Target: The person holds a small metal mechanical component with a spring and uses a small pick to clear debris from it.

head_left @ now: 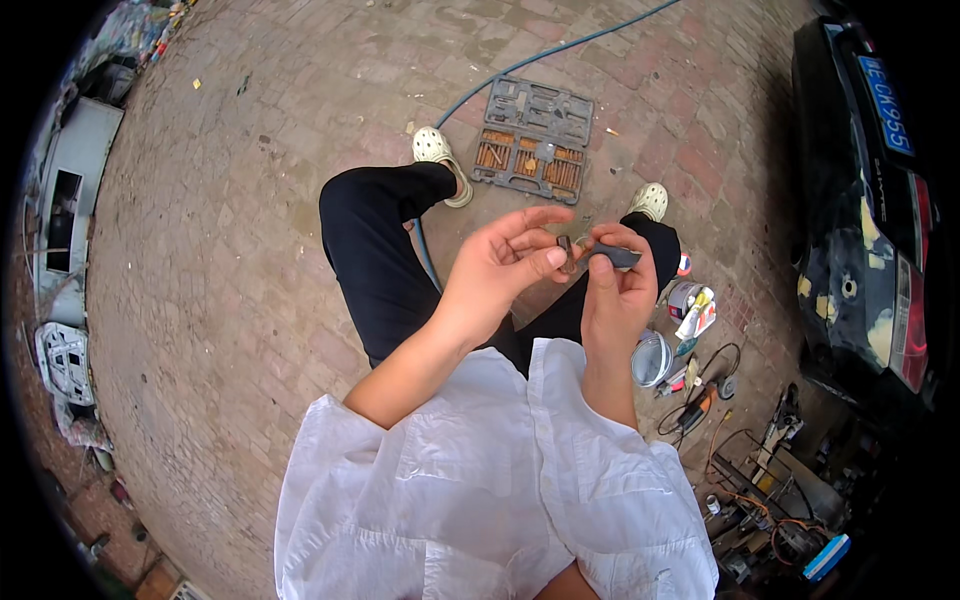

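My left hand (505, 262) pinches a small brown metal piece (564, 251) between thumb and fingers, with some fingers lifted. My right hand (617, 280) grips a dark grey folded piece (621, 257), perhaps sandpaper, between thumb and fingers, right beside the left hand. Both are over my legs in dark trousers. Beyond them, between my feet in pale clogs, an open grey plastic case (538, 116) lies on the paving, its compartments full of rusty bits.
A blue hose (550, 55) crosses the paving (230, 250). A dark car's rear (860, 260) with patched paint stands at the right. Cans (689, 302), a bucket (651, 357), a grinder (703, 405), cables and tools lie at lower right. Metal panels (75, 190) line the left edge.
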Motion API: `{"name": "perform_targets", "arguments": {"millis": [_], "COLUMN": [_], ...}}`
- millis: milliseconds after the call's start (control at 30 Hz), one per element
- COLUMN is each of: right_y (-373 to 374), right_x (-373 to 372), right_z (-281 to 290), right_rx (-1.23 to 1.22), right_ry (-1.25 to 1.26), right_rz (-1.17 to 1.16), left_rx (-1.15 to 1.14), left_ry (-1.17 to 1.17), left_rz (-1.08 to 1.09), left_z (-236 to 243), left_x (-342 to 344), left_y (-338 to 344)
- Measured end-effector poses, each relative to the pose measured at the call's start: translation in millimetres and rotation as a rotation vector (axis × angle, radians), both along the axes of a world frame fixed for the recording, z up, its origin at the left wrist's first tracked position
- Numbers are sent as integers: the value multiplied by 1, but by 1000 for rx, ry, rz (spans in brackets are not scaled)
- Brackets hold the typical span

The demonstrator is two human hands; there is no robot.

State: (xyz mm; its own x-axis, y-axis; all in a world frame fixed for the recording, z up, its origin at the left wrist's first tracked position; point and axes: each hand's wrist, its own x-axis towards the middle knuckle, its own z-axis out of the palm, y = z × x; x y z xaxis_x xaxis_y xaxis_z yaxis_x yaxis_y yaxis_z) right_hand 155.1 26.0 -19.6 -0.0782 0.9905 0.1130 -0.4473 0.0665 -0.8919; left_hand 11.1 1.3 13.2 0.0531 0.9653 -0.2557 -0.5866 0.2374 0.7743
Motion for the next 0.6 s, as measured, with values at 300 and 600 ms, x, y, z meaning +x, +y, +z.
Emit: {"name": "perform_targets", "arguments": {"millis": [300, 600], "right_y": [-8, -12], "right_x": [13, 7], "right_z": [23, 35], "right_rx": [148, 294], "right_ry": [-311, -544], "right_rz": [10, -156], "left_rx": [-42, 69], "left_ry": [-224, -31], "left_rz": [-50, 73], "left_z": [3, 8], "left_x": [-4, 0], "left_y": [-3, -5]}}
